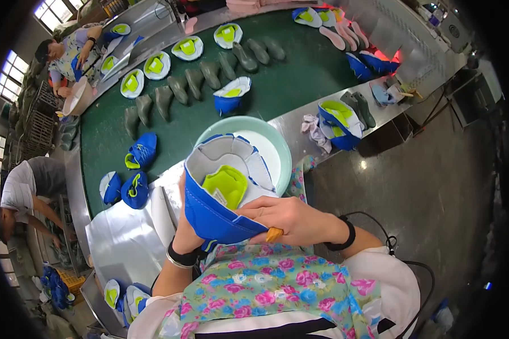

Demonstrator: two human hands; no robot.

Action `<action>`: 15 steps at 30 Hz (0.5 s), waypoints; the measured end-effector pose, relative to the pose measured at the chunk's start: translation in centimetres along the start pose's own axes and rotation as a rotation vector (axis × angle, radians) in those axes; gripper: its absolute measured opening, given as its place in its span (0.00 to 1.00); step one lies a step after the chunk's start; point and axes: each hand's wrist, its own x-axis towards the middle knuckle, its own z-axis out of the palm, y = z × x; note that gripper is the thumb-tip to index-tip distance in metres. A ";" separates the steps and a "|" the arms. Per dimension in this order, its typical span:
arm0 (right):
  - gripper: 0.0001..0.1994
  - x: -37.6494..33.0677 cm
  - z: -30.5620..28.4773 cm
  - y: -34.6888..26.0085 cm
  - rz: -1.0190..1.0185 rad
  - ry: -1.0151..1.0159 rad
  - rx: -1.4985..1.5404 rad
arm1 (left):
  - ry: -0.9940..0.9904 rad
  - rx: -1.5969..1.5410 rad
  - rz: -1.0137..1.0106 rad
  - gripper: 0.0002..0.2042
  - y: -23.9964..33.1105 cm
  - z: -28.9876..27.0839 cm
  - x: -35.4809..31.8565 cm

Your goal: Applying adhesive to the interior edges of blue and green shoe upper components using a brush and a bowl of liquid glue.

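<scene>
My left hand (187, 233) grips a blue shoe upper (223, 222) from its left side, its fingers mostly hidden behind it. The upper is tilted, its white inner edge spread wide and its lime-green lining facing me. My right hand (285, 219) is closed at the near right edge of the upper, touching it. From under this hand pokes the yellow-brown end of a wooden handle (274, 235); the rest of that tool is hidden. Just beyond the upper stands a mint-green basin (285, 148) with white liquid in it.
Dark green shoe lasts (178, 90) line the green belt (181, 127), with several uppers (188, 48) behind them. More blue uppers (134, 190) lie left. A metal ledge at right holds stacked uppers (340, 125) and a rag (315, 133). Two people (76, 53) work at left.
</scene>
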 end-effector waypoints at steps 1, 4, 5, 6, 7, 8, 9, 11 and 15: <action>0.16 -0.4 -0.3 0.3 0.021 -0.030 0.065 | 0.091 -0.057 0.062 0.40 -0.2 0.5 -0.6; 0.13 -2.0 -2.3 2.0 0.115 0.231 -0.092 | 0.142 -0.210 -0.109 0.36 0.4 0.8 -2.6; 0.12 -2.4 -3.4 3.1 0.108 0.362 -0.144 | 0.074 -0.245 -0.226 0.36 0.7 1.3 -3.8; 0.12 -2.7 -4.4 4.3 0.141 0.471 -0.202 | 0.071 -0.270 -0.409 0.35 0.9 1.0 -4.1; 0.12 -3.0 -5.1 5.6 0.205 0.530 -0.397 | 0.051 -0.479 -0.550 0.29 1.2 0.8 -4.4; 0.13 -3.2 -5.4 6.8 0.287 0.580 -0.600 | 0.050 -0.502 -0.470 0.29 1.3 0.5 -4.5; 0.13 -2.9 -5.1 8.4 0.287 0.582 -0.598 | -0.309 -0.387 -0.187 0.27 1.4 -0.3 -4.0; 0.13 -2.2 -3.6 11.3 0.684 0.771 -0.045 | -0.735 -0.240 0.227 0.21 1.6 -1.1 -3.4; 0.12 -0.8 0.1 16.6 0.631 0.513 -0.195 | -0.549 -0.463 -0.556 0.24 2.3 -1.8 -4.5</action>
